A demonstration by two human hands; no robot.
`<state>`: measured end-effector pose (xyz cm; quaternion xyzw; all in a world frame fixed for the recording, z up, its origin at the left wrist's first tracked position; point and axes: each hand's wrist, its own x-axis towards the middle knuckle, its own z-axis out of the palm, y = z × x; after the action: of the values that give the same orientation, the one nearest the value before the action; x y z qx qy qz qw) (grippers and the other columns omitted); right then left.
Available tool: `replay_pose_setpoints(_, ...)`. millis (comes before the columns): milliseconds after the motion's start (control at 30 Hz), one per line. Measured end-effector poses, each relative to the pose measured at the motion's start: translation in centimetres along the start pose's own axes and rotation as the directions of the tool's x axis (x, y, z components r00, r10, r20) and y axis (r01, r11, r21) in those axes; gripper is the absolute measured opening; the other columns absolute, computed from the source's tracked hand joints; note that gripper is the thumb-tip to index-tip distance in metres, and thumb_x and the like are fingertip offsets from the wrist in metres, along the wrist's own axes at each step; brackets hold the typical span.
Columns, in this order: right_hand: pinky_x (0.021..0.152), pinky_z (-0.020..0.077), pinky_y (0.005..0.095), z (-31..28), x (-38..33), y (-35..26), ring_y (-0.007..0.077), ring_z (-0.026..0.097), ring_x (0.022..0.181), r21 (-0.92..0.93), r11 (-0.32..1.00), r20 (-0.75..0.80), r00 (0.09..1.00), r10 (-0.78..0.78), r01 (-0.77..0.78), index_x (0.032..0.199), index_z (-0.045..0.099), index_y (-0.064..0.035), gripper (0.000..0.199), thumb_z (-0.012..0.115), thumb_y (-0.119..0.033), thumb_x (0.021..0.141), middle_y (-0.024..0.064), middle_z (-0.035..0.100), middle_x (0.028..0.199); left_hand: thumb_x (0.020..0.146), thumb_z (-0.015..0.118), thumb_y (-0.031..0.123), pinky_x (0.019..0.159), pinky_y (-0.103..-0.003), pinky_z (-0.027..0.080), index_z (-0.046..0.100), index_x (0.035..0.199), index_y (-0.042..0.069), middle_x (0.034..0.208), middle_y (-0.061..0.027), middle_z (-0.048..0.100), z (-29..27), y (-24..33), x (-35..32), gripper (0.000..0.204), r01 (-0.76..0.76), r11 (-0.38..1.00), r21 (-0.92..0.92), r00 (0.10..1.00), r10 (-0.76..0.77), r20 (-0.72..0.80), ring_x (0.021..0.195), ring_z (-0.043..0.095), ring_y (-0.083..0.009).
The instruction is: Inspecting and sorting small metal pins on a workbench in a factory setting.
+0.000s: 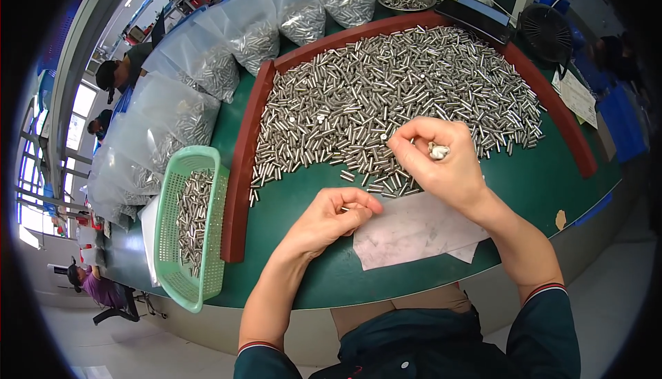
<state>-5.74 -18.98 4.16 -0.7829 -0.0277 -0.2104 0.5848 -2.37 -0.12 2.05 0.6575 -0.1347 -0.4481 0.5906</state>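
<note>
Both grips at the near edge of a pile of metal pins

The pile (400,82) of short, silvery pins spreads over the green counter (324,286), bordered by a red frame (241,193). The right grip (445,162) is just above the pile's near edge, thumb and forefinger together, its other fingers curled around a white wad (438,151); whether the tips pinch a pin, I cannot tell. The left grip (331,217) is curled just in front of the pile; what it encloses is hidden. A pale sheet (414,234) lies in front too, and a green basket (215,255) left of the pile holds more pins.

Each pin is probably light, rigid, hard to damage and slippery, apt to roll; a fingertip pinch at mid-length should suit. The paper (578,100) right of the pile bears marks too small to read.
</note>
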Motion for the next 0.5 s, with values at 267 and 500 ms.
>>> replay_pose_setpoints(267, 0.036, 0.0279, 0.0187, -0.1, 0.1, 0.0, 0.0003, 0.042, 0.042, 0.110, 0.990, -0.146, 0.987, -0.067, 0.084, 0.065, 0.058, 0.0009, 0.007, 0.057, -0.001, 0.072, -0.0004, 0.051, 0.048, 0.068, 0.058, -0.001, 0.044, -0.018, 0.028, 0.058, 0.070, 0.000, 0.051, 0.0064, 0.036, 2.5, -0.9, 0.2, 0.002, -0.163, 0.807, 0.568, 0.934, 0.312, -0.175, 0.048, 0.032, -0.0015)
replay_pose_setpoints(500, 0.037, 0.0303, 0.0191, -0.8, 0.6, 0.1, 0.0016, 0.044, 0.043, 0.106, 0.986, -0.214, 0.972, -0.101, 0.126, 0.064, 0.058, 0.0008, 0.008, 0.056, -0.002, 0.071, 0.0006, 0.052, 0.048, 0.066, 0.064, 0.002, 0.039, -0.026, 0.030, 0.058, 0.071, 0.001, 0.045, -0.0012, 0.031, 3.1, -1.3, 1.0, 0.009, -0.256, 0.664, 0.702, 0.855, 0.494, -0.156, 0.039, 0.031, -0.0116)
